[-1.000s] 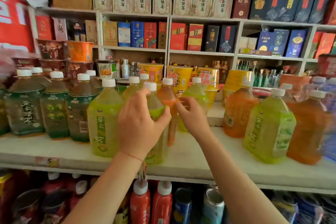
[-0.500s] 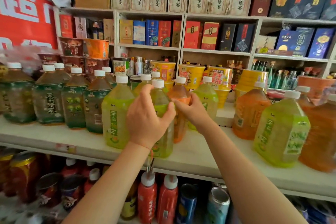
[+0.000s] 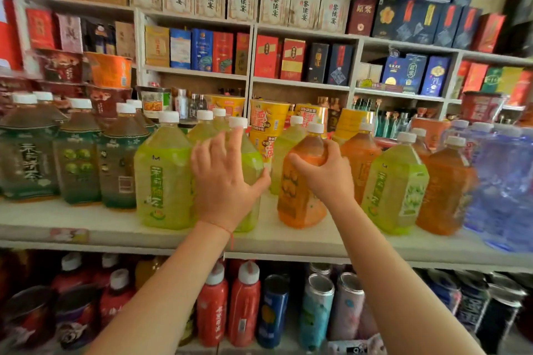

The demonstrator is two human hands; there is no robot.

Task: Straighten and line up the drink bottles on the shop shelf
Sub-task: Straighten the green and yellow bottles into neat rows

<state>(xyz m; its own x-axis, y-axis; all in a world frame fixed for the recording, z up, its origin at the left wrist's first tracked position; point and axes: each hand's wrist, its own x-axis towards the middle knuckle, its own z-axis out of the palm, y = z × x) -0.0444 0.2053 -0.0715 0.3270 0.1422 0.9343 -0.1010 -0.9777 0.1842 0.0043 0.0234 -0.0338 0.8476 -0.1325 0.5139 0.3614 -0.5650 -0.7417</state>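
The shelf runs across in front of me, its front row of drink bottles sorted by colour — dark green tea on my left, yellow-green next, orange and pale blue towards my right. That grouping is, I judge, why I work at the seam where green meets orange. My left hand is spread flat against the second yellow-green bottle, fingers straight and reaching up near its white cap, thumb round its right side; it presses rather than grips, probably to steady it beside the first yellow-green bottle. My right hand is curled round the shoulder of the orange bottle, which stands upright, apart from the green one — a gap I would guess needs closing.
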